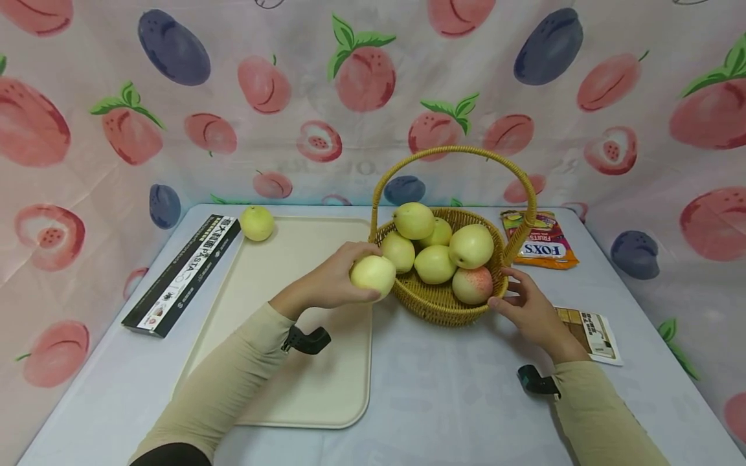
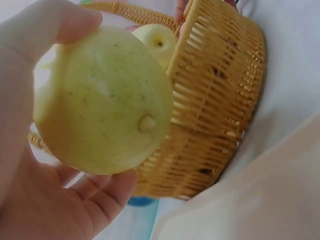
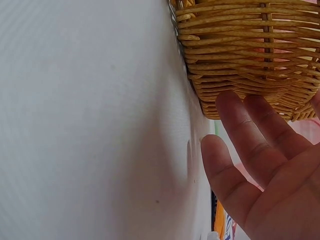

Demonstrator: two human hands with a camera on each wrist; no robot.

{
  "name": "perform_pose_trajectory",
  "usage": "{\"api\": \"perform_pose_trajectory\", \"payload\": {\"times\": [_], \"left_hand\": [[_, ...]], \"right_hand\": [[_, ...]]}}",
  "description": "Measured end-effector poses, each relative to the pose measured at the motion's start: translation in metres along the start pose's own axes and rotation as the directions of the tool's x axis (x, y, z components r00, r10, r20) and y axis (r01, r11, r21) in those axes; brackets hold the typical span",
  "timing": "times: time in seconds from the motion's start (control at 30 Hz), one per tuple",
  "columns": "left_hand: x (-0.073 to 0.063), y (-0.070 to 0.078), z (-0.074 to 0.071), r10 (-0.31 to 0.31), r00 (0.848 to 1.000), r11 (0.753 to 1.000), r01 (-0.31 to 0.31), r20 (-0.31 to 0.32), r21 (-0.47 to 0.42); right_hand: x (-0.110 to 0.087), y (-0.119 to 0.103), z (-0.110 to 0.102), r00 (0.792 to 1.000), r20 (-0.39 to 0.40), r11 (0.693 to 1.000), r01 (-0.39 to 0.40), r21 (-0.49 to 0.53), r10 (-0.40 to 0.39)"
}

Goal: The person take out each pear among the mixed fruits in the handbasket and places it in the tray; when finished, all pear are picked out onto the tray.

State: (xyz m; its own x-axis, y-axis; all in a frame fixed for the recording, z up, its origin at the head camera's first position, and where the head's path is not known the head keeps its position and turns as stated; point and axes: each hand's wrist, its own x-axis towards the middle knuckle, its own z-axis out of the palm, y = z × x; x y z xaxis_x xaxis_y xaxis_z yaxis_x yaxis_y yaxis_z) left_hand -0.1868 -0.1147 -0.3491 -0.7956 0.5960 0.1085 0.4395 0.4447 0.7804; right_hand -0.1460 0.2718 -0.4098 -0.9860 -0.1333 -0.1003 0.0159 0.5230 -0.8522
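My left hand point(image 1: 329, 279) grips a yellow-green apple point(image 1: 373, 276) between thumb and fingers, over the tray's right side and just left of the wicker basket point(image 1: 434, 309). The left wrist view shows the speckled apple point(image 2: 102, 102) close up, the woven basket wall behind it. Several similar apples point(image 1: 471, 246) and a pink-blushed peach point(image 1: 473, 285) lie in the basket, its tall handle standing upright. At the basket's right side is my right hand point(image 1: 533, 317), thumb near the rim. In the right wrist view its fingers point(image 3: 250, 137) are extended, fingertips against the weave.
A cream tray point(image 1: 303, 382) lies left of the basket, with another yellow-green apple point(image 1: 257, 223) at its far left corner. Beside it is a black pasta box point(image 1: 183, 275). An orange FOX'S candy bag point(image 1: 542, 239) and a brown-and-white packet point(image 1: 591, 335) lie on the right.
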Motion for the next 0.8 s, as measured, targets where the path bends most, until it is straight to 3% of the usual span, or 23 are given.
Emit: {"api": "perform_pose_trajectory", "payload": {"times": [0.23,0.5,0.8], "left_hand": [[-0.01,-0.011,-0.011,-0.041,0.996,0.999,0.038,-0.083,-0.036],[-0.024,-0.019,-0.021,-0.178,0.975,0.981,0.166,-0.131,-0.095],[-0.027,-0.026,-0.027,-0.194,0.962,0.98,0.18,-0.192,-0.086]], "right_hand": [[0.0,0.0,0.0,1.0,0.001,1.0,-0.001,0.007,0.001],[-0.001,0.0,0.001,1.0,0.004,1.0,-0.01,0.009,0.01],[-0.001,0.001,0.0,1.0,0.006,1.0,0.009,0.011,-0.009]]}}
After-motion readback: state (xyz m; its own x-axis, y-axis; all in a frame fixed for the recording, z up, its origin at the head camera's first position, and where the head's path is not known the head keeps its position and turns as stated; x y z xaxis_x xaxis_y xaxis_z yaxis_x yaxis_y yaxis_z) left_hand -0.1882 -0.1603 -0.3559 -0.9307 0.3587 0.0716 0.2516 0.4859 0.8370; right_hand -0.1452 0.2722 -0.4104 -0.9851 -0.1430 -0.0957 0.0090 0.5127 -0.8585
